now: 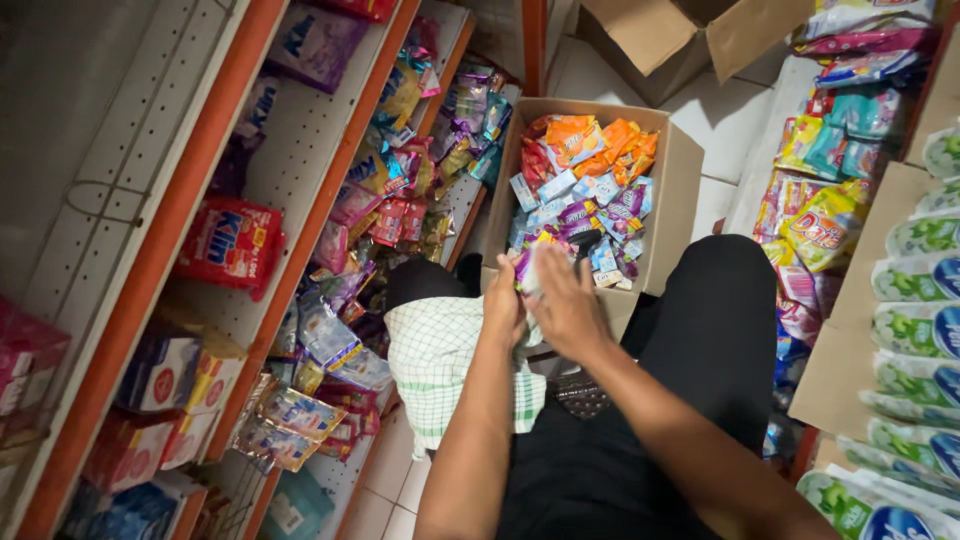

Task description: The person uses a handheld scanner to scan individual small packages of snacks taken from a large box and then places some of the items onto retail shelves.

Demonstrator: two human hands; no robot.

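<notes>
Left hand [503, 305] is closed on a small bundle of purple sachets [528, 268] at the near edge of the cardboard box [680, 170]. Right hand [565, 305] lies flat and open over the bundle, pressing it. Advice: square the sachet edges against the left palm, keep the stack low over the box so strays drop in, not onto the checked cloth [440, 360].

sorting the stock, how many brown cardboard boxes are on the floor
2: one open brown cardboard box full of sachets ahead of both hands, one empty brown cardboard box behind it; others may be hidden.
</notes>
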